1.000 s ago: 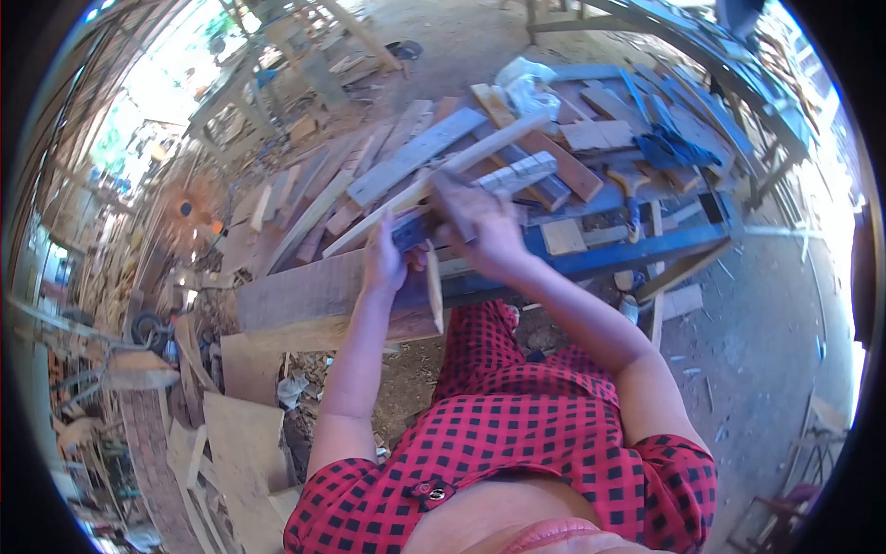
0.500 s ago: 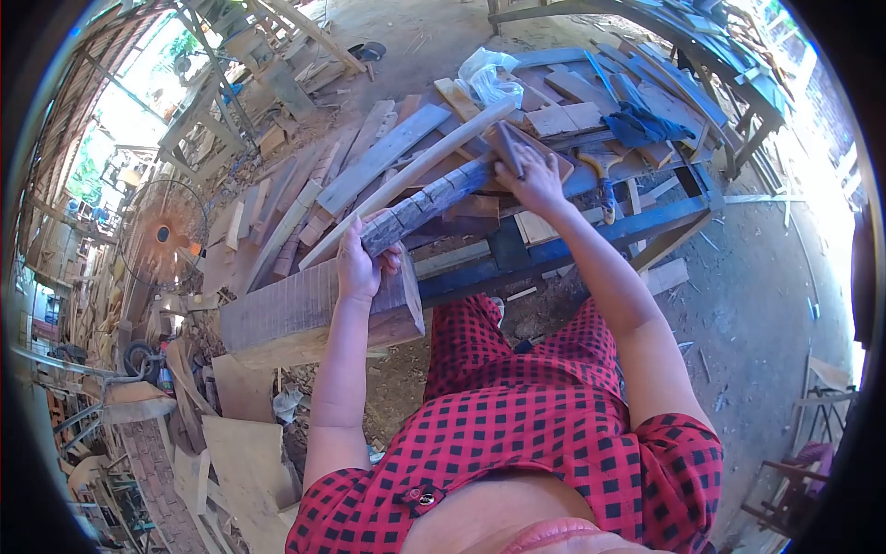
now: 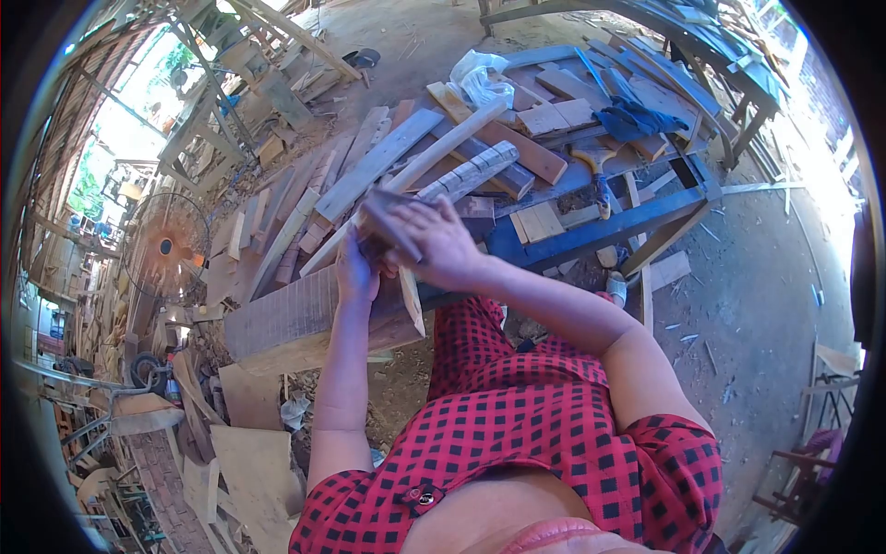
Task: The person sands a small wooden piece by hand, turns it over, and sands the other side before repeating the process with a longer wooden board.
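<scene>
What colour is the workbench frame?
Blue. The workbench frame shows best in the head view, under the wood pieces.

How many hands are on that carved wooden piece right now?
2. The left hand grips the near end of the carved wooden piece; the right hand lies over it just beside the left, palm down. No other hands show.

The right hand (image 3: 426,242) has slid back along the notched stick (image 3: 461,177) toward the left hand (image 3: 355,272).

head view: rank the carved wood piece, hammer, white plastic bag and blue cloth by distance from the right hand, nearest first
From the right hand:
1. carved wood piece, just beyond it.
2. hammer, to the right on the bench.
3. white plastic bag, far end.
4. blue cloth, far right.
</scene>
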`<action>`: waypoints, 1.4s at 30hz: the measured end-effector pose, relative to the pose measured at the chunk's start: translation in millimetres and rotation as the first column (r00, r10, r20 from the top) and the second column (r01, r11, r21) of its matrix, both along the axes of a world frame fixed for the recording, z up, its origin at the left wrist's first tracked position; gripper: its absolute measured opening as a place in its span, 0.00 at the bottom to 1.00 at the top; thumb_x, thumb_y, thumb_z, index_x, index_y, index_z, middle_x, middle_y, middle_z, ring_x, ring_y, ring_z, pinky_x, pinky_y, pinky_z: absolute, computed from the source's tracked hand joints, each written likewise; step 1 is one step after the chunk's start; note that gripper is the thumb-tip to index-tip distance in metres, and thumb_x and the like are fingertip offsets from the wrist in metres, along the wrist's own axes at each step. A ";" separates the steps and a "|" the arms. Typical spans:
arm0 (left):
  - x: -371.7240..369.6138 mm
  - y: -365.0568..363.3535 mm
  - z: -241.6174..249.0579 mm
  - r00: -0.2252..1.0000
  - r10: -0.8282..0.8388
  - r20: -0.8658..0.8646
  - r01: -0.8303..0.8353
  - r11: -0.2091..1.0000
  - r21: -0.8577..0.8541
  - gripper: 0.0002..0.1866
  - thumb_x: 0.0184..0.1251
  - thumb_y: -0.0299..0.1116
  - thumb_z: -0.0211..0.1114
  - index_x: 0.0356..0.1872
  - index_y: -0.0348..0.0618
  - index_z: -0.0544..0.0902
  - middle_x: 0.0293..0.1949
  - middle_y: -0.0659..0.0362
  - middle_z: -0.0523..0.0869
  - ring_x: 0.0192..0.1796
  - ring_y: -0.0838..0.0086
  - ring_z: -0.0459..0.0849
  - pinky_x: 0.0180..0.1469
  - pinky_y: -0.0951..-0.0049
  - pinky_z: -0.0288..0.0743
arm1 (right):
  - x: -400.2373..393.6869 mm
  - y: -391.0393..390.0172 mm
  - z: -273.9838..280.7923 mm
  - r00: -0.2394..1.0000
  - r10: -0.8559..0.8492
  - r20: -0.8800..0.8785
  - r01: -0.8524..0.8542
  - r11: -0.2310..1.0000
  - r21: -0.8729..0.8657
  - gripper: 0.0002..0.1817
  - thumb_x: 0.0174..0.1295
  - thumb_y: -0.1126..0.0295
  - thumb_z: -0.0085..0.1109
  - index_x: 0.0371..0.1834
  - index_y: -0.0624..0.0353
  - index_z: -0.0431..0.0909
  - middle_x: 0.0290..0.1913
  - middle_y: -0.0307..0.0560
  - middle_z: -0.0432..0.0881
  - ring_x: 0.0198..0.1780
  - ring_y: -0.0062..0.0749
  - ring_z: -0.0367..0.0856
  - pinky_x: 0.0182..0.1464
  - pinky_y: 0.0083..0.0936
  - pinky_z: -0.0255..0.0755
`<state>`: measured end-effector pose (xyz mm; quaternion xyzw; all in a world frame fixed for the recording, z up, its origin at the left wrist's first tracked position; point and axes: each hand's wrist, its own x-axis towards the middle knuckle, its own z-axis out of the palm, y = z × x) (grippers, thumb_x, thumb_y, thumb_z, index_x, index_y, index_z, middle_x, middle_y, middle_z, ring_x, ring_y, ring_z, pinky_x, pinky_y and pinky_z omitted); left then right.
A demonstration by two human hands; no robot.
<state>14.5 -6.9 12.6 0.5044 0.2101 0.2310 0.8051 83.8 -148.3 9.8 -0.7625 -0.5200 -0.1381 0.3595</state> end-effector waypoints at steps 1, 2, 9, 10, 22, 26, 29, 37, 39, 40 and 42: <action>3.8 -6.3 4.7 0.973 0.222 -0.068 -0.230 0.964 -0.133 0.30 0.74 0.53 0.36 0.51 0.37 0.76 0.24 0.55 0.82 0.18 0.75 0.78 0.16 0.80 0.71 | -6.2 1.5 -0.6 1.000 0.021 -0.013 -0.021 1.000 0.007 0.33 0.60 0.47 0.51 0.65 0.52 0.65 0.64 0.48 0.69 0.68 0.37 0.63 0.68 0.56 0.41; 1.4 -1.5 -0.3 0.973 0.222 -0.065 -0.229 0.964 -0.133 0.30 0.74 0.53 0.36 0.51 0.37 0.76 0.24 0.55 0.82 0.18 0.75 0.78 0.16 0.80 0.71 | -8.7 2.3 -0.8 0.999 0.044 -0.025 -0.043 0.999 0.012 0.33 0.60 0.46 0.51 0.65 0.52 0.64 0.64 0.48 0.68 0.69 0.37 0.61 0.69 0.57 0.40; -9.9 17.4 -6.1 0.969 -0.246 0.038 0.240 0.963 0.120 0.29 0.74 0.53 0.38 0.51 0.37 0.76 0.23 0.55 0.82 0.18 0.75 0.78 0.16 0.79 0.70 | 65.6 -29.7 -13.1 0.977 -0.184 -0.108 0.166 0.973 -0.158 0.33 0.64 0.43 0.44 0.66 0.53 0.64 0.66 0.46 0.67 0.70 0.36 0.60 0.70 0.57 0.37; -10.7 16.2 -3.8 0.968 -0.250 0.028 0.246 0.963 0.108 0.29 0.73 0.53 0.38 0.51 0.36 0.76 0.22 0.55 0.82 0.17 0.75 0.78 0.16 0.79 0.70 | 82.1 -34.5 -15.2 0.960 -0.239 -0.146 0.213 0.961 -0.174 0.34 0.64 0.42 0.43 0.66 0.53 0.64 0.67 0.46 0.66 0.70 0.35 0.59 0.70 0.56 0.36; -10.7 13.2 -0.5 0.967 -0.250 0.040 0.243 0.961 0.132 0.29 0.73 0.51 0.38 0.49 0.35 0.77 0.21 0.55 0.82 0.17 0.76 0.78 0.15 0.81 0.70 | 100.6 -32.0 -26.9 0.868 -0.465 -0.173 0.423 0.876 -0.230 0.34 0.63 0.43 0.42 0.67 0.53 0.63 0.67 0.47 0.66 0.71 0.39 0.58 0.69 0.52 0.38; -9.3 18.0 -8.6 0.961 -0.271 0.055 0.261 0.953 0.152 0.27 0.73 0.50 0.39 0.51 0.36 0.75 0.25 0.54 0.83 0.18 0.74 0.79 0.16 0.79 0.72 | 21.9 -8.4 11.2 0.988 -0.050 -0.147 0.039 0.996 -0.078 0.31 0.60 0.49 0.51 0.64 0.53 0.67 0.63 0.49 0.70 0.68 0.40 0.63 0.69 0.53 0.41; -2.1 -2.9 9.0 0.995 0.099 -0.010 -0.099 0.984 -0.151 0.25 0.73 0.48 0.40 0.57 0.37 0.69 0.31 0.53 0.84 0.21 0.71 0.82 0.19 0.75 0.77 | -6.4 7.7 4.3 0.995 0.072 -0.069 -0.072 0.997 -0.007 0.31 0.62 0.47 0.49 0.66 0.51 0.65 0.67 0.48 0.66 0.70 0.38 0.59 0.70 0.57 0.35; -12.3 12.7 0.1 0.972 -0.233 0.021 0.227 0.963 0.147 0.27 0.73 0.50 0.38 0.50 0.36 0.77 0.23 0.54 0.82 0.17 0.74 0.79 0.15 0.79 0.72 | 71.2 -36.2 4.1 0.960 -0.229 -0.163 0.194 0.959 -0.205 0.34 0.64 0.46 0.46 0.71 0.44 0.56 0.67 0.45 0.66 0.69 0.34 0.61 0.69 0.56 0.35; -12.3 11.3 1.5 0.977 -0.213 0.008 0.210 0.966 0.150 0.28 0.74 0.50 0.37 0.48 0.35 0.78 0.21 0.54 0.82 0.17 0.75 0.78 0.15 0.80 0.71 | 114.8 -47.7 -20.2 0.903 -0.395 -0.170 0.350 0.904 -0.246 0.33 0.64 0.42 0.42 0.68 0.48 0.61 0.66 0.45 0.67 0.70 0.35 0.60 0.69 0.57 0.36; -12.6 11.6 1.0 0.978 -0.210 0.009 0.207 0.967 0.152 0.28 0.74 0.50 0.37 0.48 0.35 0.78 0.21 0.54 0.82 0.17 0.75 0.78 0.15 0.80 0.71 | 136.1 -51.8 -33.4 0.855 -0.478 -0.199 0.417 0.864 -0.283 0.34 0.64 0.41 0.39 0.68 0.48 0.62 0.68 0.45 0.65 0.71 0.35 0.58 0.70 0.56 0.35; -12.1 11.7 0.8 0.975 -0.223 0.016 0.219 0.967 0.133 0.28 0.74 0.50 0.37 0.48 0.35 0.77 0.21 0.54 0.82 0.17 0.75 0.79 0.15 0.80 0.71 | 152.8 -61.9 -33.8 0.834 -0.520 -0.187 0.444 0.832 -0.332 0.35 0.64 0.39 0.39 0.68 0.50 0.62 0.69 0.45 0.63 0.72 0.35 0.55 0.71 0.55 0.33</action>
